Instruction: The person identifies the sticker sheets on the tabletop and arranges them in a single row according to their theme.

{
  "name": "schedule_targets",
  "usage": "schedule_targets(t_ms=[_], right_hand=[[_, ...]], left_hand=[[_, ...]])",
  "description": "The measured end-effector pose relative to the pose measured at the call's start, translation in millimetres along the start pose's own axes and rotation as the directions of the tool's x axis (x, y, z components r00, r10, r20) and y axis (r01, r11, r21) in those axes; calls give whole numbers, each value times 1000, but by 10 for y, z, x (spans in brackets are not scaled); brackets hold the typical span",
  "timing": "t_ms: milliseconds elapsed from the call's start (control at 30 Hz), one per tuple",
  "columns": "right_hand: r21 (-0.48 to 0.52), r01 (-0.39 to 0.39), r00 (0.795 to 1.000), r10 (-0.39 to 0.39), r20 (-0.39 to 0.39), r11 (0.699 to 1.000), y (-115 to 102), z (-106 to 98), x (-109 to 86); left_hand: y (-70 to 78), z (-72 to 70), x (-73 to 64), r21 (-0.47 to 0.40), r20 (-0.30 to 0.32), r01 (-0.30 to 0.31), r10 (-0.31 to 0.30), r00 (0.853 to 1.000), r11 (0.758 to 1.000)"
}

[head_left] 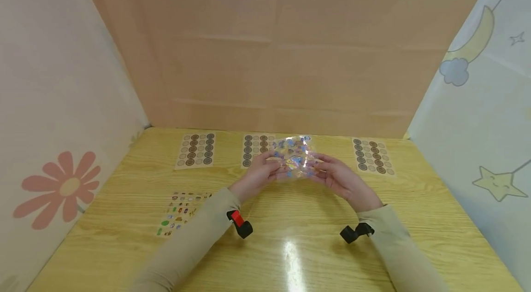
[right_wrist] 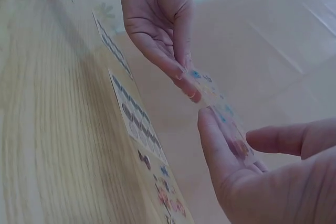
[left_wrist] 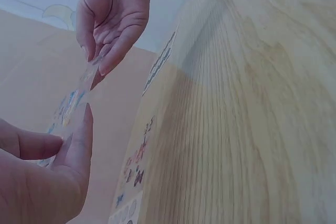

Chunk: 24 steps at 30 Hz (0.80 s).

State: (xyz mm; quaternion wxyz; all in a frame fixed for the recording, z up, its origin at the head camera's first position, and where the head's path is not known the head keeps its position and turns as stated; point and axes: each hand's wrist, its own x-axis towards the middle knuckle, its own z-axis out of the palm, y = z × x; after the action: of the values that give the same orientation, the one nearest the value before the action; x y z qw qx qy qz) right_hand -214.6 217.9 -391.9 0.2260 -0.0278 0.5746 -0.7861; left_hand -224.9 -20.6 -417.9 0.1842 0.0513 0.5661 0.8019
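A clear sticker sheet (head_left: pixel 293 150) with small colourful shiny pictures is held up over the far middle of the table. My left hand (head_left: pixel 259 173) pinches its left edge between thumb and fingers. On the opposite edge, my right hand (head_left: pixel 339 178) grips the sheet the same way. The left wrist view shows the sheet (left_wrist: pixel 68 109) nearly edge-on and raised off the wood, the left thumb on one face and fingers on the other. From the right wrist, colourful pictures show on the sheet (right_wrist: pixel 220 106) between both hands.
Sheets of brown and cream round stickers lie along the back: one at left (head_left: pixel 196 150), one at middle (head_left: pixel 249 150), one at right (head_left: pixel 373 156). Another colourful sheet (right_wrist: pixel 167 190) lies beside the middle one. A small-picture sheet (head_left: pixel 176 213) lies near the left forearm. Wall panels enclose the table (head_left: pixel 315 246).
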Motion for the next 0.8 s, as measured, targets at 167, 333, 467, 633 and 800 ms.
schedule_targets(t_ms=[167,333,467,633,800], right_hand=[[35,-31,999,30,36,999,17,156,-24],[3,-23,995,23,93,1000,13,294,-34],[-50,-33,991,39,130,998,44,407,-28],[-64,-93,982,102,156,994,133,541,-54],[-100,-135,972,151,179,986,230,667,-106]], left_hand=[[77,-137,-194,-39,-36,-2,1,999,999],[136,-254,-379,-34,-60,-5,3,998,999],[132,-358,-544,36,-55,11,-9,998,999],[88,-476,-782,169,-51,36,-28,998,985],[25,-550,-983,179,-63,71,-61,996,981]])
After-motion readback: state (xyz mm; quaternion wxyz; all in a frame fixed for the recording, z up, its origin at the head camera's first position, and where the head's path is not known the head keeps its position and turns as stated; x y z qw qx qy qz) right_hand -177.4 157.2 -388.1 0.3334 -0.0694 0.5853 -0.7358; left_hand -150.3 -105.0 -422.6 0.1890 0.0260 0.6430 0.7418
